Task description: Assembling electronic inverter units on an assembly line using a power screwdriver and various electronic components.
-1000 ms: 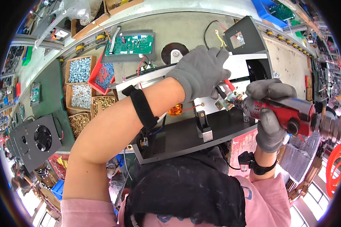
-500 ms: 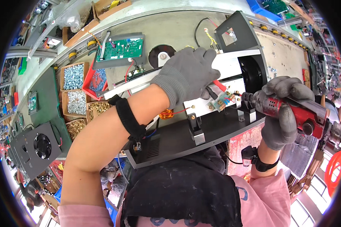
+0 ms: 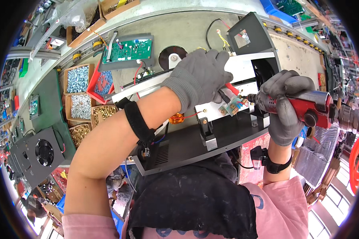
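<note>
My right hand (image 3: 288, 105), in a grey glove, is wrapped round a red power screwdriver (image 3: 305, 107). The tool lies nearly level, its bit pointing left at a small circuit board (image 3: 232, 107) with brass-coloured screws. Whether the bit touches a screw is too small to tell. My gloved left hand (image 3: 201, 77) rests over the white plate (image 3: 243, 69) of a black metal chassis (image 3: 179, 153), fingers bent and close together. A red-sleeved cable end (image 3: 231, 89) comes out beside its thumb; what the fingers grip is hidden beneath them.
A green circuit board (image 3: 129, 50) lies behind my left forearm. Boxes of screws (image 3: 77, 79) and a red bin (image 3: 92, 89) stand at the left. A panel with a fan (image 3: 38, 155) sits farther left. An upright dark panel (image 3: 253, 34) rises at the back right.
My right hand has moved left and slightly up with the screwdriver, bringing the bit nearer the small board and the tool closer to level. My left hand stays almost still.
</note>
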`<state>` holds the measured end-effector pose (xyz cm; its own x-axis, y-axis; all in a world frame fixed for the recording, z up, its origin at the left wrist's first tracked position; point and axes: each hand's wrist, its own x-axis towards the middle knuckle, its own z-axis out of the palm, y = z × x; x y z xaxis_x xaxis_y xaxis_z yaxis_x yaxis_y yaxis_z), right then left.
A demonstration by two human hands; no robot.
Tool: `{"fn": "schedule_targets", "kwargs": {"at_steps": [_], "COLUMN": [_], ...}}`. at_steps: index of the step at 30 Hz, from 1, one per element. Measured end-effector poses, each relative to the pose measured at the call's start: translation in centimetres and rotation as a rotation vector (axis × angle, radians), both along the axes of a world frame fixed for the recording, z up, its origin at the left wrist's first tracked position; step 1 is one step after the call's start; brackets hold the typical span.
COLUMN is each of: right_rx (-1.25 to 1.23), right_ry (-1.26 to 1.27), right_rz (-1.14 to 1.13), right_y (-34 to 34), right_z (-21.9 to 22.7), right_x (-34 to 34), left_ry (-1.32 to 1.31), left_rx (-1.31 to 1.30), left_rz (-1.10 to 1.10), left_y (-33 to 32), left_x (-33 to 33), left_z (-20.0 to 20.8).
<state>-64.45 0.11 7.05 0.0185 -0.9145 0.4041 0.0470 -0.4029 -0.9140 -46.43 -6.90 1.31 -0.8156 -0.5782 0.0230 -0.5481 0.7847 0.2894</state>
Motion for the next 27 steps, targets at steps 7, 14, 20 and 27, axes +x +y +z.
{"fn": "schedule_targets", "kwargs": {"at_steps": [7,14,20,27], "right_rx": [0.017,0.112,0.035,-0.135], "right_ry": [-0.037,0.190,0.208,-0.059], "right_rz": [-0.007,-0.165,-0.089,-0.211], "right_y": [-0.3,0.0,0.2,2.5], "right_z": [0.4,1.4,0.9,3.2], "right_x": [0.5,0.9,-0.1,-3.2], "left_ry": [-0.017,0.097,0.069,0.000], "left_rx": [0.017,-0.059,-0.049,-0.040], "left_rz": [-0.009,-0.093,-0.092,-0.059], "left_y": [-0.1,0.3,1.0,1.1], "left_x": [-0.1,-0.5,-0.9,-1.5], "left_z": [0.2,-0.2,0.1,-0.5]}}
